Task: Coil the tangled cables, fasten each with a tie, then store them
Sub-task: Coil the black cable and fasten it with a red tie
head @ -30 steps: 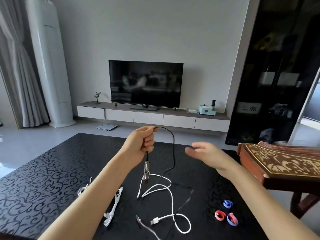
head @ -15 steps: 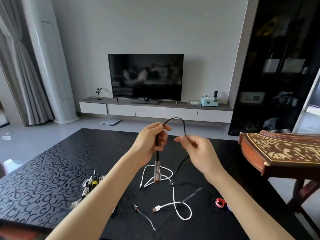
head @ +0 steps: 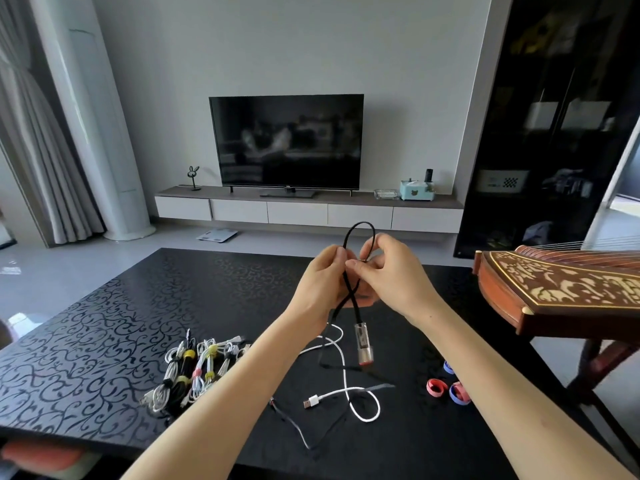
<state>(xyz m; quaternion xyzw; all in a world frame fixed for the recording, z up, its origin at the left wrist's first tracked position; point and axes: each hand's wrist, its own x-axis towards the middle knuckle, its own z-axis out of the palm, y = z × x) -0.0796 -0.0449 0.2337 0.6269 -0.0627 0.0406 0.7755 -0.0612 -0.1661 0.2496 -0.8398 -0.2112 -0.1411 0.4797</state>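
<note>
Both hands are raised above the black patterned counter [head: 104,323], close together, fingertips nearly meeting.

Left hand [head: 323,282]: thumb and forefinger pinch the black cable [head: 347,239]. Right hand [head: 396,277]: pinches the other side of the same cable, remaining fingers curled.

Between the two pinches the cable rises in a narrow upright loop. Below the hands its two strands cross. One ends in a silvery plug [head: 363,344] that hangs downward; the other runs down to the counter.

On the counter beneath the hands lies a loose white USB cable [head: 344,379], uncoiled, with its plug pointing left. A thin dark cable [head: 294,427] lies beside it, toward the near edge.

Left of the left forearm is a row of coiled cables [head: 194,368], side by side, bound with yellow and pink ties.

Right of the white cable are loose ties: a red tie [head: 435,388] touching a blue tie [head: 459,393], and another blue one just behind.

A wooden zither [head: 554,289] overhangs the counter's right end.
</note>
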